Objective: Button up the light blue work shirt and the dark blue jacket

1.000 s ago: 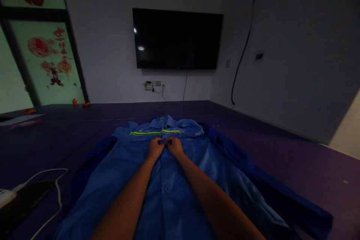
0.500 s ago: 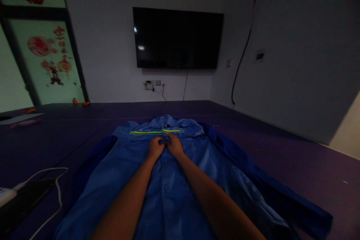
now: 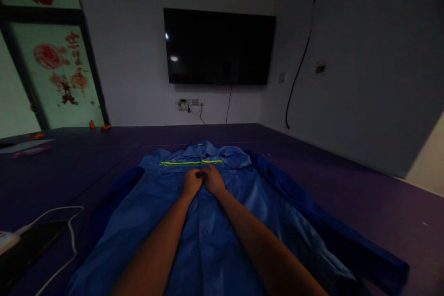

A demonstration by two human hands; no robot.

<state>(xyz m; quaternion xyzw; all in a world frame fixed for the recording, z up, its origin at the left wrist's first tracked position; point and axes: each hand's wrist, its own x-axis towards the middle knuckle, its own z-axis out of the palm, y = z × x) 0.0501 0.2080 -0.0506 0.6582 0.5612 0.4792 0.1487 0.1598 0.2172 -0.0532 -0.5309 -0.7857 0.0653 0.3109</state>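
A blue long-sleeved work shirt (image 3: 229, 231) lies spread front side up, its collar away from me and yellow-green piping across the chest. My left hand (image 3: 192, 184) is closed on the front placket just below the piping. Against it, my right hand (image 3: 214, 179) pinches the same strip of cloth, with its index finger pointing forward. Whatever button sits between the fingertips is hidden. Nearer to me, one button (image 3: 205, 232) shows on the placket. The dark blue sleeve (image 3: 347, 236) stretches out to the right.
Purple flooring (image 3: 298, 152) surrounds the shirt. At the left are a white cable (image 3: 72, 236), a white plug (image 3: 9, 240) and a dark flat object (image 3: 34, 245). Small orange things (image 3: 106, 127) lie by the door. A television (image 3: 220, 48) hangs on the far wall.
My fingers have shifted slightly at the placket, and the right index finger is now more extended. The shirt lies in the same place.
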